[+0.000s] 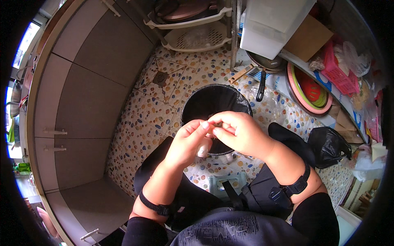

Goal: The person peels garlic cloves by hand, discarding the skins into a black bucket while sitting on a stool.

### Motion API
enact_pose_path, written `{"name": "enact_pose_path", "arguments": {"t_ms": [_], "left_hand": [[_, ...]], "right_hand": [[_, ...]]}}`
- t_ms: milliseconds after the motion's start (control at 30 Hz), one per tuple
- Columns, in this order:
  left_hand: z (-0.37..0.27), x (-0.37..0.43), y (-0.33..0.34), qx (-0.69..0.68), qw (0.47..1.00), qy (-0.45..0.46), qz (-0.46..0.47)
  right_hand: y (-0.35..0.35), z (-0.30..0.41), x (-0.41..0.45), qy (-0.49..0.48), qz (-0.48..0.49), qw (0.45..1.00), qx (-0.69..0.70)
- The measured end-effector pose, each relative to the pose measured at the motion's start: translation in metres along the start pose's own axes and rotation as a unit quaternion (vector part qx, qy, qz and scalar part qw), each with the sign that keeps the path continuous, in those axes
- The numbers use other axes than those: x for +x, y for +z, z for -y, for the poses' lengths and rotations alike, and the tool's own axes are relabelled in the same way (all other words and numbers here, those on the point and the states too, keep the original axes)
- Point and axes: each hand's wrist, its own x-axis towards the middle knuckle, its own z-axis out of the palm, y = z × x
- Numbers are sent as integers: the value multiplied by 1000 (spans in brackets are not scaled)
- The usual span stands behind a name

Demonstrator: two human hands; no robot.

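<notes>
My left hand is closed around a small whitish bulb that looks like garlic; its lower end shows below my fingers. My right hand meets the left at the fingertips, with thumb and forefinger pinched together. Whatever lies between those fingertips is too small and covered to make out. Both hands are above a round bin lined with a black plastic bag. The bin stands on the floor between my knees, and my hands hide part of its opening.
Grey cabinets run along the left. A plastic rack stands ahead. At right are a frying pan, stacked basins, a pink basket and a black plastic bag. A pale plastic stool is beneath me.
</notes>
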Motion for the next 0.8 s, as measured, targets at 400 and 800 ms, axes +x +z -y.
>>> {"name": "enact_pose_path", "arguments": {"t_ms": [400,800], "left_hand": [[2,21,22,26,999,18,1],[15,37,25,152,988,-3,-17]], "right_hand": [[-23,-20,-13,112,-25,946,304],[-74,-64,-32,146,-203,953,173]]}}
